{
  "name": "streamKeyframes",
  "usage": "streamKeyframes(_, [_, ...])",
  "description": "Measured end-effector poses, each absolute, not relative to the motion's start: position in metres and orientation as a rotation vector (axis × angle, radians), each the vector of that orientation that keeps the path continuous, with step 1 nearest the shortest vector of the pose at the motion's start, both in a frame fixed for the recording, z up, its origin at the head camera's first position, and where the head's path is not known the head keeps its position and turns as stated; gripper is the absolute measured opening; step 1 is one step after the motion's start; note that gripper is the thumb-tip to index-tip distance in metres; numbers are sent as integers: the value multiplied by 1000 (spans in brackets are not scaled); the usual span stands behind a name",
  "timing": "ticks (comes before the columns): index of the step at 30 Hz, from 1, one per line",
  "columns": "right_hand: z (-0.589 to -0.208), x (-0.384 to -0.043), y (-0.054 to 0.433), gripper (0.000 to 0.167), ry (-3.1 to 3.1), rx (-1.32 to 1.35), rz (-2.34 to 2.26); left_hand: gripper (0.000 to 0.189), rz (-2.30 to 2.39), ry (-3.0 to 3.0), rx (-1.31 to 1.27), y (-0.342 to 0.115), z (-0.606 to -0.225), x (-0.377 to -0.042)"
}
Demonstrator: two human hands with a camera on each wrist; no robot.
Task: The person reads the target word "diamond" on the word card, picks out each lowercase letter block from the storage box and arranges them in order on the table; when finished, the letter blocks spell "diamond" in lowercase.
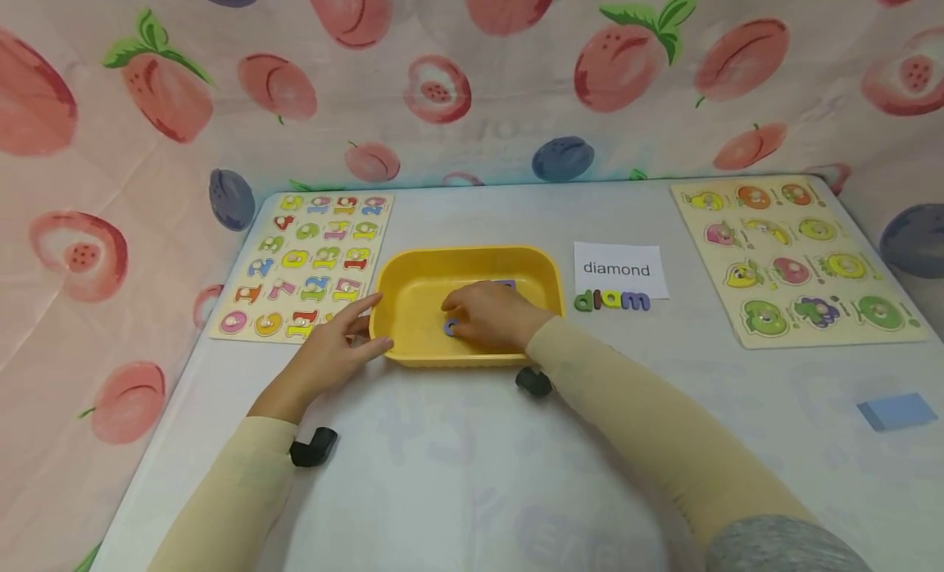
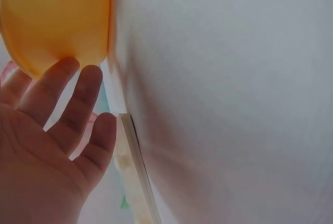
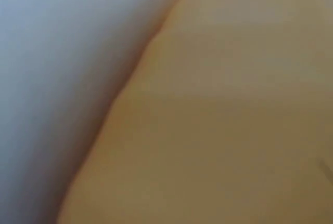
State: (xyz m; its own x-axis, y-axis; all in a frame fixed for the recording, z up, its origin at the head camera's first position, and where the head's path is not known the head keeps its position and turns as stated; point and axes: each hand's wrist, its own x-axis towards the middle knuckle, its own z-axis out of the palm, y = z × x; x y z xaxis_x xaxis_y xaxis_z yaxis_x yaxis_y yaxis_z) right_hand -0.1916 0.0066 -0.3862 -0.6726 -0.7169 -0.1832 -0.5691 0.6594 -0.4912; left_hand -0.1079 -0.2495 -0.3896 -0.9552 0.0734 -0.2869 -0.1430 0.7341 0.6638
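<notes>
A yellow plastic tray (image 1: 413, 362) stands in the middle of the table. My left hand (image 1: 335, 351) rests at its left end, fingers spread and nearly straight, fingertips at the rim and outer wall. In the left wrist view the left hand's fingertips (image 2: 91, 76) meet the tray's outside (image 2: 57, 21). My right hand (image 1: 487, 314) reaches down inside the tray and pinches a small blue letter o (image 1: 451, 328) near the bottom. Behind this hand a purple letter (image 1: 505, 283) shows in part. The right wrist view has only the blurred yellow tray wall (image 3: 208, 130).
Right of the tray lies a card (image 1: 627, 256) reading "diamond", with the letters d, i, a, m (image 1: 612, 301) along its lower edge. A number puzzle board (image 1: 254, 330) lies left, a fruit puzzle board (image 1: 760, 336) right. A blue block (image 1: 897, 412) is at far right.
</notes>
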Motion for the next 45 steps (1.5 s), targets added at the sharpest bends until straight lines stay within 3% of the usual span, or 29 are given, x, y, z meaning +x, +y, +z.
streamKeyframes(21, [-388, -193, 10, 18, 2550, -1119, -627, 79, 1094, 2627, -63, -248, -390, -107])
streamKeyframes(32, [-371, -189, 22, 21, 2584, -988, -598, 79, 1106, 2624, -65, -249, -388, -105])
streamKeyframes(45, [-348, -189, 61, 18, 2656, -1073, -648, 80, 1088, 2632, -50, -247, -388, -105])
